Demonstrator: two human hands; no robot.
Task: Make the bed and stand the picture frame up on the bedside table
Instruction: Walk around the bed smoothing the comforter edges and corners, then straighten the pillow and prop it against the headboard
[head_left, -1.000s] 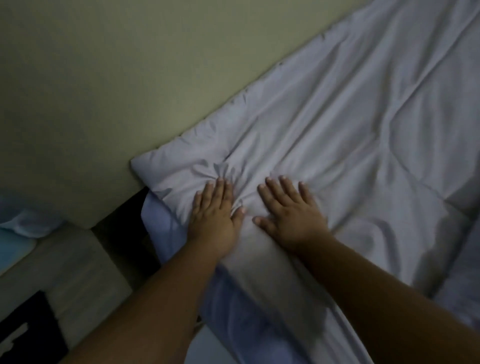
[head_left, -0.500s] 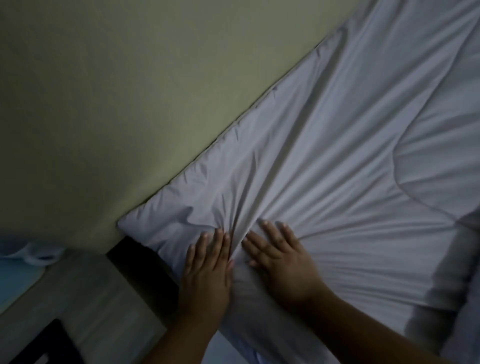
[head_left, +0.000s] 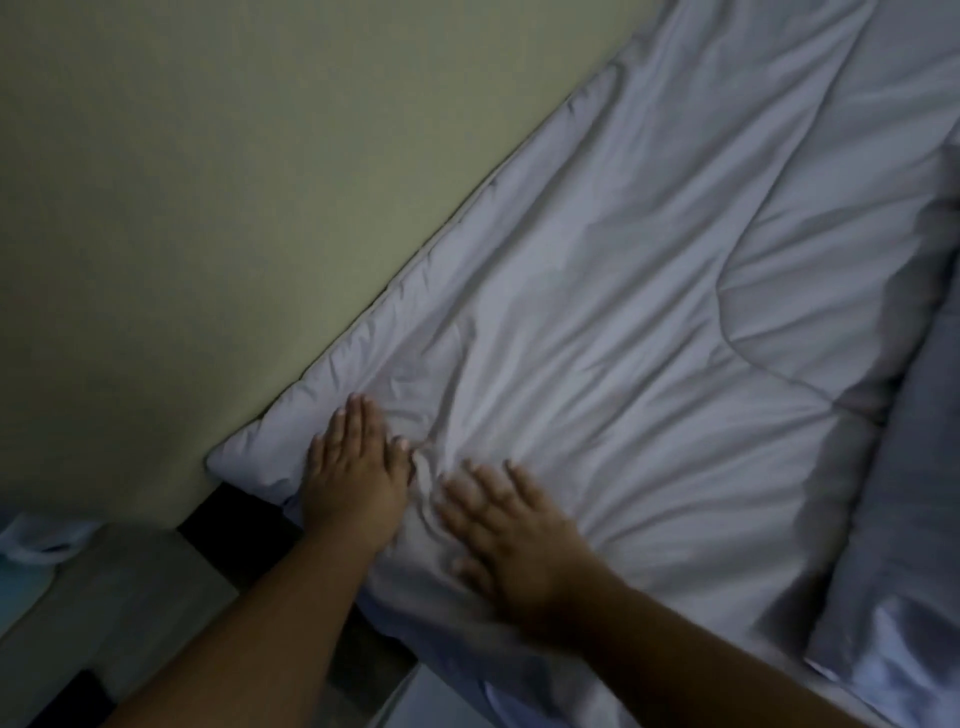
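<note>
A pale grey-white quilted duvet (head_left: 649, 291) covers the bed, its long edge running along the wall. My left hand (head_left: 353, 473) lies flat, fingers together, on the duvet's near corner. My right hand (head_left: 511, 535) is blurred, fingers spread, palm down on the wrinkled cloth just right of the left hand. Folds fan out from between the two hands. No picture frame can be made out in this view.
A beige wall (head_left: 234, 182) fills the upper left. A grey bedside surface (head_left: 119, 597) sits at lower left, with a dark gap (head_left: 239, 525) between it and the bed. Light blue cloth (head_left: 36, 545) lies at the far left. A darker grey fold of bedding (head_left: 893, 519) lies at right.
Both hands have slid apart on the duvet corner, the left toward the corner edge, the right sweeping to the right. The view has shifted, and the tight creases have loosened.
</note>
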